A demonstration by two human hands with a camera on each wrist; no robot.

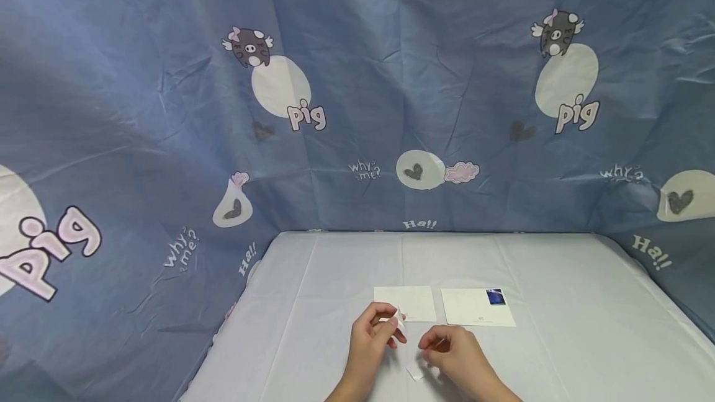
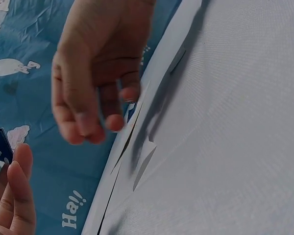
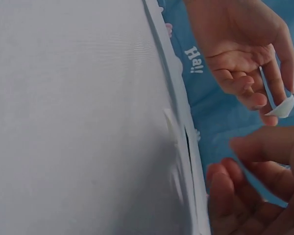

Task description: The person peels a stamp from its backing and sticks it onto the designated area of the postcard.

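Between its thumb and fingers my left hand (image 1: 371, 337) pinches a small stamp (image 1: 399, 322), bent, with its white back showing in the head view. Its dark blue face with pale spots appears at the left wrist view's edge (image 2: 0, 144). My right hand (image 1: 455, 352) hovers low at the near side, fingers loosely curled and nothing visible between them. Just below its fingertips a small white scrap of paper (image 1: 415, 372) lies on the table. Behind the left hand is a plain white card (image 1: 413, 295), partly covered by the fingers.
To the right of the plain card lies a second white card (image 1: 469, 309), bearing a dark blue stamp (image 1: 495, 296) in its upper right corner. A white cloth covers the table (image 1: 313, 315). Blue printed curtain (image 1: 357, 110) hangs behind and at both sides.
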